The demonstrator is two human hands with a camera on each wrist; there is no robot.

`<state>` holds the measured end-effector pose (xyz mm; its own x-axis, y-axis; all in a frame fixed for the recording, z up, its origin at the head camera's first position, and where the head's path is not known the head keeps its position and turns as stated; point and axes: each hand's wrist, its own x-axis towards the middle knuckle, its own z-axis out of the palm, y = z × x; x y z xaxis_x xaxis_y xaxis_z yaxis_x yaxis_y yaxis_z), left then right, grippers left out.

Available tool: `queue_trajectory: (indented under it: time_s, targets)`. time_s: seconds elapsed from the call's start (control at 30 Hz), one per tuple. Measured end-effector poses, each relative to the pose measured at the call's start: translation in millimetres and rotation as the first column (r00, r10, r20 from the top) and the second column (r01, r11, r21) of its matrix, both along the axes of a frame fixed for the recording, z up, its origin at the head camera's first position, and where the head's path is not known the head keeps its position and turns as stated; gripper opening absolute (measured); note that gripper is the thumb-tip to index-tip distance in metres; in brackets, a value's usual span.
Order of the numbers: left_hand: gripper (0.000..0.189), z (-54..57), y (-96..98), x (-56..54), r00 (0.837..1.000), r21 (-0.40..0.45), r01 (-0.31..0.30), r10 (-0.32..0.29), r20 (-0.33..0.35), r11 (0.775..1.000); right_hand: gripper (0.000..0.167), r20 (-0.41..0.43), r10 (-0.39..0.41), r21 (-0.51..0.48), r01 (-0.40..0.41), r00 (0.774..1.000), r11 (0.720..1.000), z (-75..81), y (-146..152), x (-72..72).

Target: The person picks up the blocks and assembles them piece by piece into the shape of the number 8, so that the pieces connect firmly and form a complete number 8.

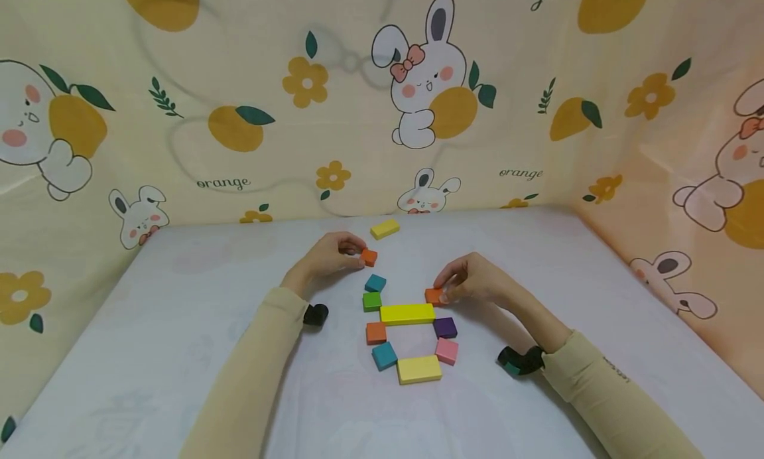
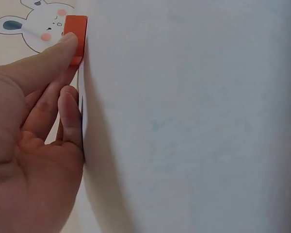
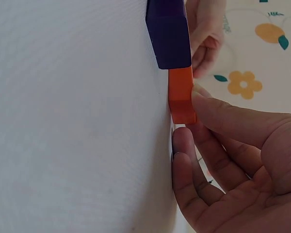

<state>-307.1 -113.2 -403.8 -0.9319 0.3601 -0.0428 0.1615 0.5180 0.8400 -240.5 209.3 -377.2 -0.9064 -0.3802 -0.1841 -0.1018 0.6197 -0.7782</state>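
My left hand [image 1: 331,255] pinches an orange block [image 1: 369,257] between thumb and fingers, as the left wrist view also shows with the block [image 2: 76,34] at the fingertips. Across from it, my right hand [image 1: 477,280] pinches another orange block [image 1: 433,296] just above the right end of a long yellow block [image 1: 407,314]. Left of that bar are a green block [image 1: 372,302] and a blue block [image 1: 375,283]. Below it, an orange block [image 1: 376,333], a blue block [image 1: 384,356], a pale yellow block [image 1: 419,370], a pink block [image 1: 447,351] and a purple block [image 1: 445,327] make a ring.
A yellow block [image 1: 384,229] lies apart near the back edge of the white table [image 1: 179,326]. Behind the table rises a backdrop [image 1: 358,134] printed with rabbits and oranges. Black wrist devices [image 1: 520,361] sit close to the tabletop at both wrists.
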Motion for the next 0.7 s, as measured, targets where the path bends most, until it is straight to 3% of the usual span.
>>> queue_trajectory:
  time_s: [0.17,0.4,0.7]
  targets:
    - [0.035,2.6,1.6,0.7,1.000,-0.043,-0.004,0.003,-0.031,0.999,0.020,-0.002,0.005,-0.001,-0.005,1.000,1.000,-0.5,0.4,-0.3]
    - [0.034,9.0,5.9,3.4,0.997,-0.030,-0.001,-0.001,-0.077,1.000,0.019,-0.002,0.004,-0.002,-0.004,1.000,1.000,-2.0,0.7,-0.5]
    - [0.033,28.6,36.2,13.2,0.983,-0.047,0.117,-0.123,-0.135,0.992,0.020,-0.005,0.016,0.006,-0.016,1.000,1.000,-1.4,1.7,-3.0]
